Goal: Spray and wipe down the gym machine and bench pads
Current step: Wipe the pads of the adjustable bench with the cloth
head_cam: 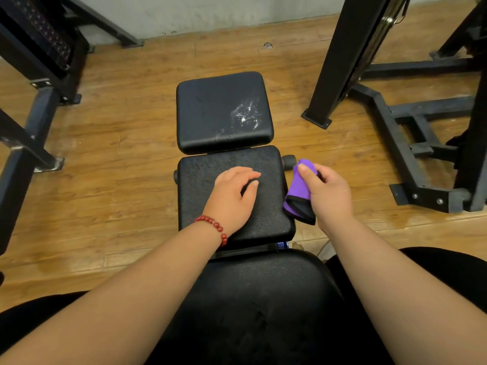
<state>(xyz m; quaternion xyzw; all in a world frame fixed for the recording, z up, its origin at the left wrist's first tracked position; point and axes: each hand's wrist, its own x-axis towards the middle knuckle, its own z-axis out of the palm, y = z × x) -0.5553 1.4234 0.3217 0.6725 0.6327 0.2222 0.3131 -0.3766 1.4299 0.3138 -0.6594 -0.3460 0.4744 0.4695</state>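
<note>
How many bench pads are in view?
3: the far pad, streaked wet; the middle pad under the left hand; the near pad at bottom. Others may be hidden.

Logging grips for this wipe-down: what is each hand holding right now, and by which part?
The right hand pinches the folded purple cloth by its upper end, thumb on top. The left hand holds nothing, over the middle pad.

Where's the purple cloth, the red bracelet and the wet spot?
purple cloth (pixel 297 197): head view, middle of its purple fold.
red bracelet (pixel 214 225): head view, on its middle beads.
wet spot (pixel 245 115): head view, middle of the shiny splash.
</note>
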